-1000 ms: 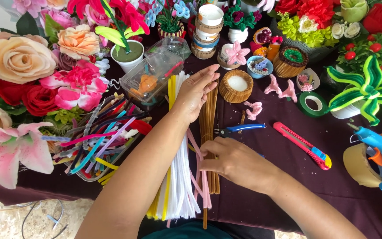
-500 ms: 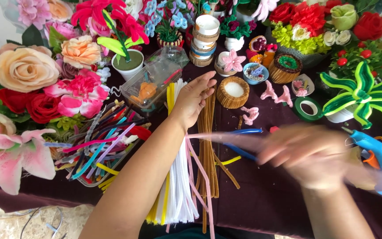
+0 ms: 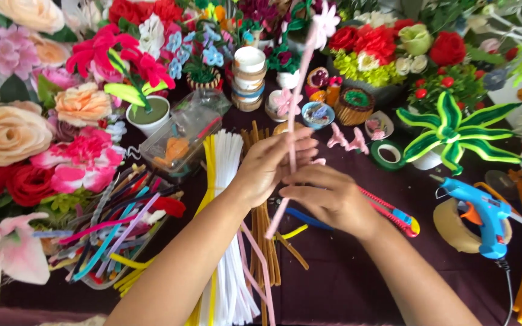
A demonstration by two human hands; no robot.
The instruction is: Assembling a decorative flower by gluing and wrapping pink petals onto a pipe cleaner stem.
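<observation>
Dark maroon cloth covers the bench (image 3: 345, 284), crowded round its far and left edges with handmade flowers in pink, red and peach.

From the head camera, the left hand (image 3: 270, 166) and right hand (image 3: 327, 196) meet over the middle of the bench. Both have their fingers closed around a long pale pink fuzzy pipe-cleaner stem (image 3: 294, 121), which stands nearly upright and ends in a small pink flower near the top of the frame. Its lower end pokes out below the hands.

Beneath the hands lie a bundle of white pipe cleaners (image 3: 228, 181) and a bundle of brown ones (image 3: 264, 241). A blue glue gun (image 3: 481, 211) rests to the right, near the right forearm, beside a red box cutter (image 3: 394, 211).

Likely risks: the tall stem may bend or kink if squeezed unevenly, and its flower tip sways close to the stacked jars (image 3: 249, 78). A careless right elbow could knock the glue gun
</observation>
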